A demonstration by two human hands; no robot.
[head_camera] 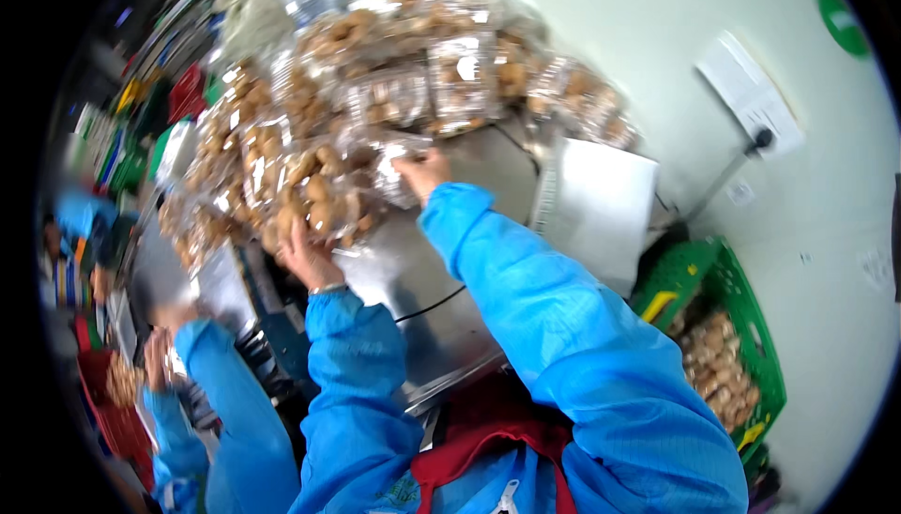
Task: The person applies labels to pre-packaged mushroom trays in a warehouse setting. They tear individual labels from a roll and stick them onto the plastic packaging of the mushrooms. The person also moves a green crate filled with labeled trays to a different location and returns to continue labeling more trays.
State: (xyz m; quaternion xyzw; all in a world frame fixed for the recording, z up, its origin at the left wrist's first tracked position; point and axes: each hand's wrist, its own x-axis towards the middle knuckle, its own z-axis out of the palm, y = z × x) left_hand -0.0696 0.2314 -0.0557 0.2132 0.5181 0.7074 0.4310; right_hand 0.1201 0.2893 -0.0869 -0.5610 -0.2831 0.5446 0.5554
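On a stainless steel worktable (450, 324) lies a large heap of clear plastic packs of brown mushrooms (387, 95). My left hand (307, 258) rests against the near side of a mushroom pack (317, 193), its fingers partly hidden; whether it grips the pack is not clear. To its right, my right hand (426, 170) pinches crinkled clear plastic film (395, 165) at the near edge of the heap. What that film covers is blurred.
A white panel (598, 204) stands right of the worktable, near a black cable. Mushrooms fill a green crate (757, 345) at lower right. A co-worker's blue sleeves (225, 380) are close on my left, beside a red crate (116, 415). A pale wall lies beyond.
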